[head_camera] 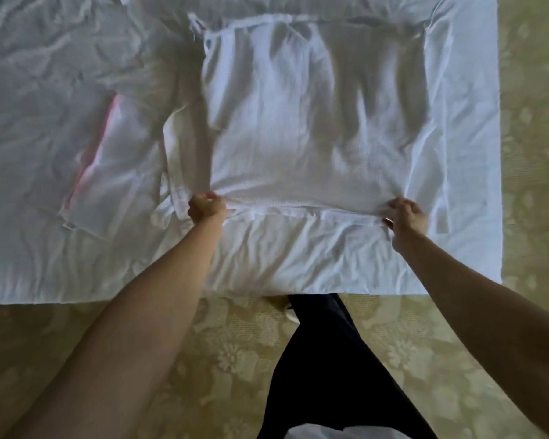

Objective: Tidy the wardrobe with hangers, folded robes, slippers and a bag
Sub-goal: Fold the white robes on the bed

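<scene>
Patterned green-gold carpet (pixel 235 359) nearest, with the person's dark trouser leg (pixel 324 359) standing on it against the bed edge. Both bare forearms reach forward over the white bed sheet (pixel 298 258), which is heavily creased. Left hand (pixel 207 206) is fisted, fingers curled tight on the near-left corner of the white waffle robe (pixel 298 122). Right hand (pixel 406 213) pinches the near-right corner, fingers bunched on the fabric. Near hem is stretched fairly straight between the two hands. Robe lies flat on the bed, folded to a rough rectangle, a thin tie or loop (pixel 197 23) showing at its far-left corner. Left of it, just beside, sits a second white piece of cloth (pixel 114 172) with a pink stripe along its left edge; can't tell what it is. Far left is rumpled bedding (pixel 45 42)
</scene>
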Action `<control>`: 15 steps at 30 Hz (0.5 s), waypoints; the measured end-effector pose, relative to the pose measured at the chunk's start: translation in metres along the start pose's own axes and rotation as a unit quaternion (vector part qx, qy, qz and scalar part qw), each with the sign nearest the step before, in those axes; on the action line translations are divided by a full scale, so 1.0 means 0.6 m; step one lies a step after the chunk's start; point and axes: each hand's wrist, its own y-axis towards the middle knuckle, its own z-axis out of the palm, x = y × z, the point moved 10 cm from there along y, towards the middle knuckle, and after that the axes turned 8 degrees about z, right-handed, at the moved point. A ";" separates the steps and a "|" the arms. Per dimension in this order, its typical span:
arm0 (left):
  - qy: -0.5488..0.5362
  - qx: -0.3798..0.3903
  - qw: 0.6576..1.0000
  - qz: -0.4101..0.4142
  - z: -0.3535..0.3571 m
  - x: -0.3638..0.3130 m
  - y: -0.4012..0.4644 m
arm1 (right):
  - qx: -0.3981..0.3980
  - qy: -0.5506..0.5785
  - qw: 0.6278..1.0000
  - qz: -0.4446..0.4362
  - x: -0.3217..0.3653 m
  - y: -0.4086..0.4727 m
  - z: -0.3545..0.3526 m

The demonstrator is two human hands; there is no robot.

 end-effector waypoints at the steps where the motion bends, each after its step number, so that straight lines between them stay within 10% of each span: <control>1: 0.008 0.011 1.000 -0.004 -0.008 -0.017 -0.022 | -0.003 -0.025 1.000 0.008 -0.006 0.006 -0.001; 7: 0.152 0.008 0.988 -0.003 -0.067 -0.087 -0.034 | -0.179 -0.257 0.931 -0.189 0.055 -0.060 0.001; 15: 0.236 -0.032 0.951 0.197 -0.123 -0.281 0.127 | 0.069 -0.487 0.749 -0.444 -0.003 -0.315 0.458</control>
